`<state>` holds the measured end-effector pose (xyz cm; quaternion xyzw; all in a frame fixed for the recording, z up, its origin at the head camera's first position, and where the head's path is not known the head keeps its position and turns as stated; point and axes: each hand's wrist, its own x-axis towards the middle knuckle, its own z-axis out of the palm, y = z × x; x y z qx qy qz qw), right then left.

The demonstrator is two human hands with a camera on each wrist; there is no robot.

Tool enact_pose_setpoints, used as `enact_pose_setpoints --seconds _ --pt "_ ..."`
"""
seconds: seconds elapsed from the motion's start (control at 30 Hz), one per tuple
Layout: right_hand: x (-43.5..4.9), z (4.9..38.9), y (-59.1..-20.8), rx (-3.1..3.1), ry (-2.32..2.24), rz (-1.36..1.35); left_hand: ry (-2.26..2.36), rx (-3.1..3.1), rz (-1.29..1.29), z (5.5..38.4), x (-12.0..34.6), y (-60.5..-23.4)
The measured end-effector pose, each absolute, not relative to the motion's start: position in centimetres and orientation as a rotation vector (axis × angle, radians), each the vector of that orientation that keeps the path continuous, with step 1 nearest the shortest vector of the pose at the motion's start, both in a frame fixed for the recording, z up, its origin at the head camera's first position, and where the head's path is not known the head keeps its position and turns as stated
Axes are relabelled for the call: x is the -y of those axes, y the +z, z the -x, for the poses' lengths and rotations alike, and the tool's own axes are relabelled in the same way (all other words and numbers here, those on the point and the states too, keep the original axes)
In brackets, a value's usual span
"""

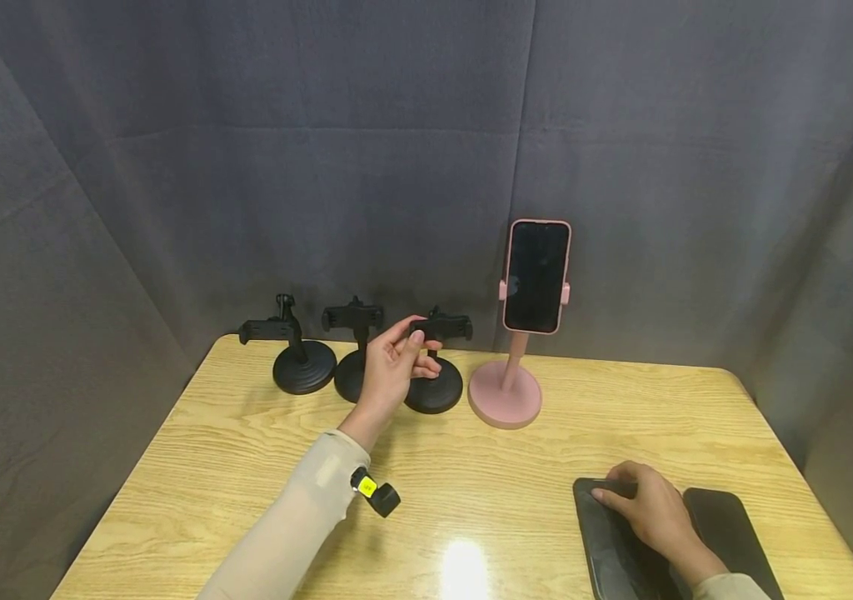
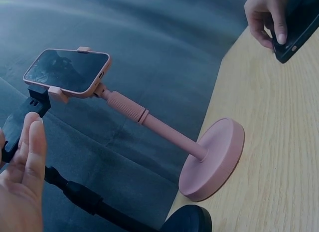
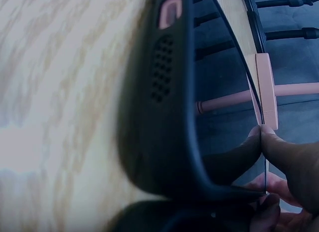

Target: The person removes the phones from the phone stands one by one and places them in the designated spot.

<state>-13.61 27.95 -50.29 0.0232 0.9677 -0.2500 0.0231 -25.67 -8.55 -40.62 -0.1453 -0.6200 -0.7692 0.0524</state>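
Note:
My left hand (image 1: pixel 387 371) holds the clamp of the rightmost black phone stand (image 1: pixel 436 393), fingers and thumb at its left end. In the left wrist view, that black clamp (image 2: pixel 24 119) sits by the fingers. At the lower right, my right hand (image 1: pixel 655 510) pinches the upper edge of a dark phone (image 1: pixel 614 562) in a black case, its thumb on the screen. The right wrist view shows the case's edge (image 3: pixel 162 67) with small holes close up. Beside that phone lies a second dark phone (image 1: pixel 730 533), partly covered by the right hand and wrist.
A pink phone stand (image 1: pixel 505 400) holds a pink-cased phone (image 1: pixel 537 275) upright, just right of the gripped stand. Two more black phone stands (image 1: pixel 305 369) stand in the row to the left. Grey curtain (image 1: pixel 321 167) hangs behind the wooden table (image 1: pixel 426 483).

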Motion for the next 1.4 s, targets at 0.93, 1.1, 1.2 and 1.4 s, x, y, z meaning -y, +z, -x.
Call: enact_pose_setpoints --seconds 0.93,1.1,1.2,1.4 --pt "-28.12 13.69 -50.43 -2.991 -0.754 0.010 -2.351 1.889 0.417 25.29 8.59 -40.54" --pt "-28.26 13.77 -50.47 -2.993 -0.780 0.033 -2.372 1.912 0.412 25.07 8.81 -40.80" --pt "-28.36 13.75 -50.47 -2.975 -0.861 0.006 -2.364 1.931 0.387 24.86 8.96 -40.94" --pt "-28.59 13.66 -49.99 -2.890 -1.051 -0.048 -2.314 1.979 0.353 24.66 9.20 -41.07"
